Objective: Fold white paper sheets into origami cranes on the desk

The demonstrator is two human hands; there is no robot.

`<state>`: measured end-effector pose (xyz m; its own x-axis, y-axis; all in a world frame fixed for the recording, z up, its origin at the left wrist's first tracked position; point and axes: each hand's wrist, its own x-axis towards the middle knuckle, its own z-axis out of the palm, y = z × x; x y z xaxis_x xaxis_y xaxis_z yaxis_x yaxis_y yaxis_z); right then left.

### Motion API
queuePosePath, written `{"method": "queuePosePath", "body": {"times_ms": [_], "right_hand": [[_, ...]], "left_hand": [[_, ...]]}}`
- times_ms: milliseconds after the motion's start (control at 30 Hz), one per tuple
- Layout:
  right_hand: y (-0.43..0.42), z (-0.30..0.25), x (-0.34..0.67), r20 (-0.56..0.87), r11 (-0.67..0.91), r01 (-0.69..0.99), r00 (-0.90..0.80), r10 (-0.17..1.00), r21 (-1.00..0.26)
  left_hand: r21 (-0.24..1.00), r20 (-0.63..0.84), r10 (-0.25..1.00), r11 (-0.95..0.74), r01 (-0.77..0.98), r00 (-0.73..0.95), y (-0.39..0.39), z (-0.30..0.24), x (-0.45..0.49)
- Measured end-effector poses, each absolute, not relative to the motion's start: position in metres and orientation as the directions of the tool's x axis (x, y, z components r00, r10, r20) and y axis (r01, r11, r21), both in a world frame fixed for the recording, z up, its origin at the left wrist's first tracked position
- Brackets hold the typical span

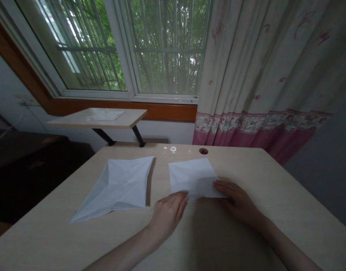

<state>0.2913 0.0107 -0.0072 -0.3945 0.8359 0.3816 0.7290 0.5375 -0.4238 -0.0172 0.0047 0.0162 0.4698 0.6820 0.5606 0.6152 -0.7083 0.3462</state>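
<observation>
White paper sheet (193, 177), folded, seemingly steadied on the pale wood desk (274, 210) by the flat, open right hand (237, 201); open left hand (168, 217) at its near corner; creased second sheet (116, 188) lying apart.

The left hand (167, 217) and right hand (237, 201) are bare, with slender fingers (180, 199).

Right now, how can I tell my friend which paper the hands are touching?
Find the pale wooden desk below the window. Right of the big folded paper lies yours, a smaller, flatter white sheet, with the left hand and right hand at its near edge.
</observation>
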Motion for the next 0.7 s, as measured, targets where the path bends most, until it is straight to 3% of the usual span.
{"method": "queuePosePath", "body": {"times_ms": [300, 700], "right_hand": [[0.017, -0.004, 0.295, 0.364, 0.391, 0.602, -0.173, 0.915, -0.696], [0.013, -0.003, 0.291, 0.364, 0.329, 0.568, -0.056, 0.93, -0.754]], "left_hand": [[0.362, 0.668, 0.624, -0.749, 0.555, 0.407, 0.008, 0.02, -0.022], [0.449, 0.681, 0.664, -0.712, 0.54, 0.309, 0.008, 0.011, -0.023]]}}
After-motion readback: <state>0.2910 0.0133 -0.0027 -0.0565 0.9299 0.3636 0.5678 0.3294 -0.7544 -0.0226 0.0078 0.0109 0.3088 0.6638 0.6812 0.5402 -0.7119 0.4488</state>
